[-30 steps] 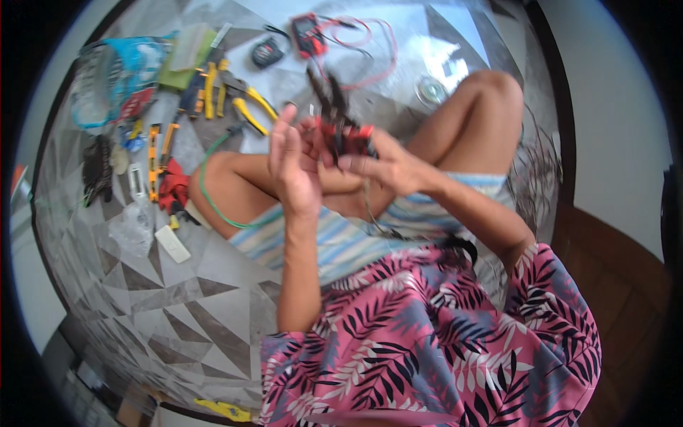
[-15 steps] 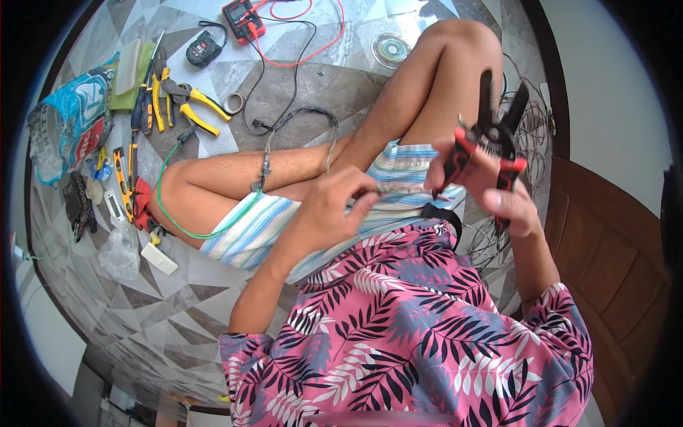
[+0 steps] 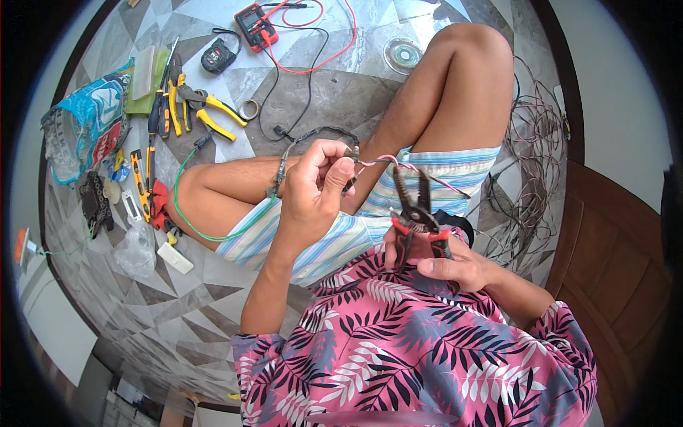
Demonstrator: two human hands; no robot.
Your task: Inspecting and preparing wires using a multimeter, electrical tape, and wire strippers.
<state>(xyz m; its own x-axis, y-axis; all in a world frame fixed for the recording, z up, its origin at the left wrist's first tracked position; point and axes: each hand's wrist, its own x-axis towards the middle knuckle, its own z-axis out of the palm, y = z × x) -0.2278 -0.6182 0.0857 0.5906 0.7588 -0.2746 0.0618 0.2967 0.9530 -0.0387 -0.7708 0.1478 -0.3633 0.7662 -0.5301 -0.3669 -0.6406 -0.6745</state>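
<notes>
My left hand (image 3: 318, 186) is closed in a pinch on a twisted wire (image 3: 390, 161), whose reddish and white strands run right over my lap. A dark taped cable (image 3: 313, 131) loops up by that hand, and a green wire (image 3: 186, 213) curves over my leg on the left. My right hand (image 3: 455, 263) is wrapped round the red and black handles of a wire stripper (image 3: 416, 217). Its dark jaws point upward, spread apart, just below the wire's loose end. Whether the jaws touch the wire I cannot tell.
Pliers with yellow handles (image 3: 220, 117) and screwdrivers (image 3: 153, 117) lie at the far left, near a tape measure (image 3: 219, 55), a tape roll (image 3: 249, 109) and a multimeter (image 3: 256, 28). Tangled wires (image 3: 537, 135) spread along the right. A blue plastic bag (image 3: 89, 124) and a clear bag (image 3: 135, 249) sit left.
The wire stripper in my right hand has come down and left, toward my lap. My left hand has moved up and slightly left, and the reddish-white wire now shows clearly.
</notes>
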